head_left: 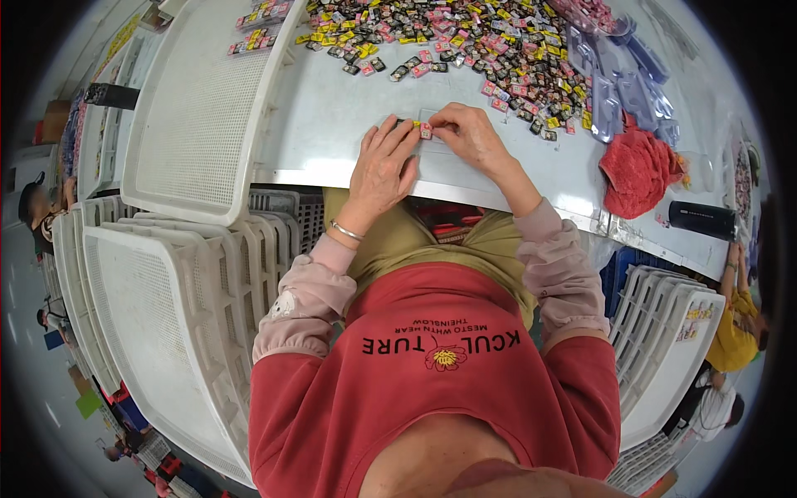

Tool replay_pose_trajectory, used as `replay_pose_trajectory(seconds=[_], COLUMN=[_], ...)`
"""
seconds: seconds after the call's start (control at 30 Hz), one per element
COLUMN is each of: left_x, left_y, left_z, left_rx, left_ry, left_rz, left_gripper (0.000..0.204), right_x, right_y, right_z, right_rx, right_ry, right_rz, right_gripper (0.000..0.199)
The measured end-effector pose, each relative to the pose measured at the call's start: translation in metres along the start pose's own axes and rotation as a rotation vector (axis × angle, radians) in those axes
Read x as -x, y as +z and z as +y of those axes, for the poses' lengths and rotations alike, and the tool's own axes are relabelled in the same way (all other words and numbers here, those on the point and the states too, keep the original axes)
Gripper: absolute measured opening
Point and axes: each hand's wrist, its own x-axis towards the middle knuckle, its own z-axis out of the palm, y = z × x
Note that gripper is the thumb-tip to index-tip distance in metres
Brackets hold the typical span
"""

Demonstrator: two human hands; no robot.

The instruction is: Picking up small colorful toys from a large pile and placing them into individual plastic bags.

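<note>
My left hand [385,166] lies on the metal table [324,124] near its front edge, fingers stretched out over a short row of small packs. A yellow pack [417,124] shows at its fingertips. My right hand [471,139] comes in from the other side, thumb and forefinger pinched at a small pink pack [426,131] at the row's end. A clear plastic tray [428,113] shows partly around the row; the hands hide the rest. Beyond my hands spreads a big loose heap of small black, pink and yellow packs [465,41].
A white mesh tray [195,108] stands at the left of the table, above stacked white trays [158,307]. Clear plastic trays [635,91], a red cloth [638,170] and a black cylinder [702,219] lie at the right. More crates [672,332] stand below; people work nearby.
</note>
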Motion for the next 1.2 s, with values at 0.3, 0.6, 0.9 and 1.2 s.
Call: replay_pose_trajectory(seconds=[0.3,0.6,0.9,1.2], left_x=[0.007,-0.003,-0.007,-0.004], left_y=[-0.006,-0.020,0.011,0.007], left_z=[-0.025,-0.025,-0.005,-0.006], left_rx=[0.626,0.312,0.096,0.264], left_ry=[-0.365,-0.200,0.080,-0.027], left_rz=[0.349,0.308,0.095,0.155], left_gripper=[0.040,0.029,0.034,0.035], right_x=[0.025,0.040,-0.003,-0.010], right_y=[-0.035,-0.021,0.010,-0.006], right_z=[-0.009,-0.020,-0.019,0.006], right_rx=[-0.339,-0.195,0.127,-0.113], right_ry=[0.302,0.192,0.086,0.116], right_rz=[0.137,0.306,0.052,-0.080], right_gripper=[0.014,0.015,0.013,0.012])
